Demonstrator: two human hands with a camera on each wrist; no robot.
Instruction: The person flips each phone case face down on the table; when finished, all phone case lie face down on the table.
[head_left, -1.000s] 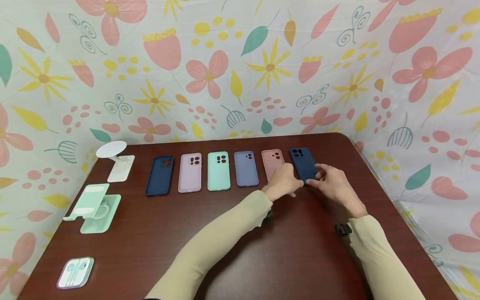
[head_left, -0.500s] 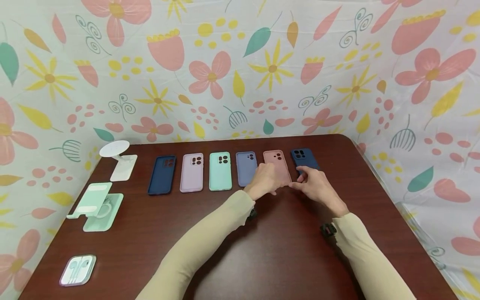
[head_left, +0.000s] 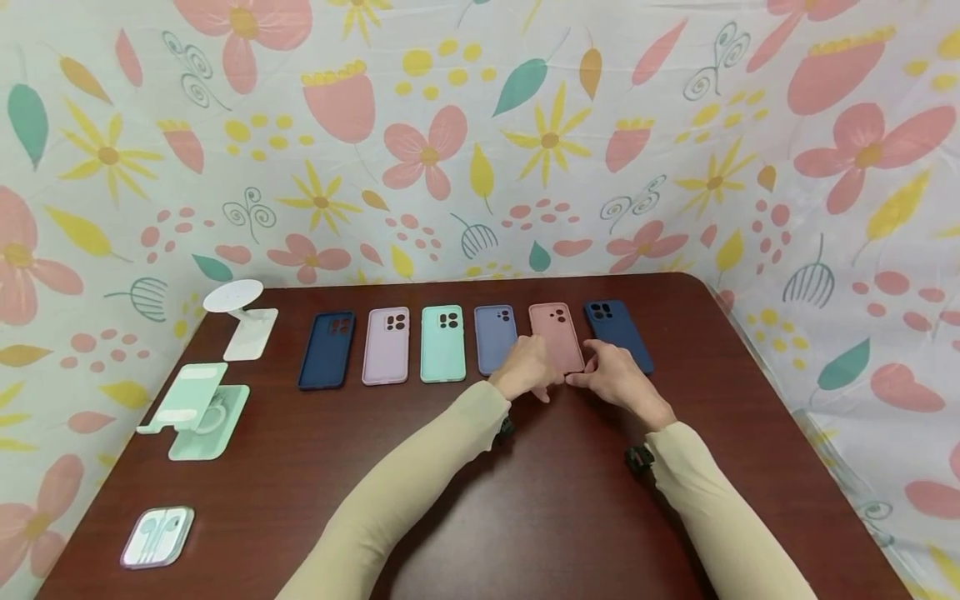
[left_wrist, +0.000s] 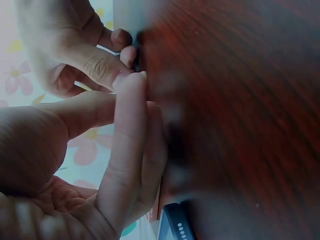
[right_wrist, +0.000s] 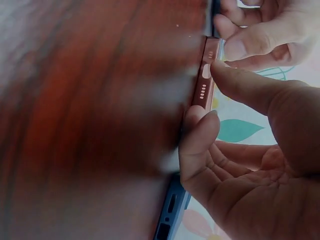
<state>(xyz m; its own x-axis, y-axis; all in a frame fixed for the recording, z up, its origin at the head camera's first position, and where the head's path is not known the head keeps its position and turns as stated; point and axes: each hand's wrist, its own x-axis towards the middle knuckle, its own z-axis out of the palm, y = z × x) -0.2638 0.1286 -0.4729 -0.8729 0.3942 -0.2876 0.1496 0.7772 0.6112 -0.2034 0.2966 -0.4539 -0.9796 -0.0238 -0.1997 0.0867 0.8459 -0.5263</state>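
Note:
A pink phone case lies in a row of cases, its camera cutouts at the far end. My left hand is at its near left corner, thumb and fingertips meeting at the edge. With thumb and forefinger my right hand pinches the near right part; in the right wrist view the thumb sits by the port cutout in the case's bottom edge. To the right lies a dark blue case, beside my right fingers. A periwinkle case lies left, partly behind my left hand.
Further left in the row are mint, lilac and navy cases. Along the table's left side stand a white stand, a mint folding stand and boxed earphones. A patterned cloth hangs behind.
Both hands have moved left from the dark blue case to the near edge of the pink case. The dark blue case is now uncovered. The head view has shifted slightly.

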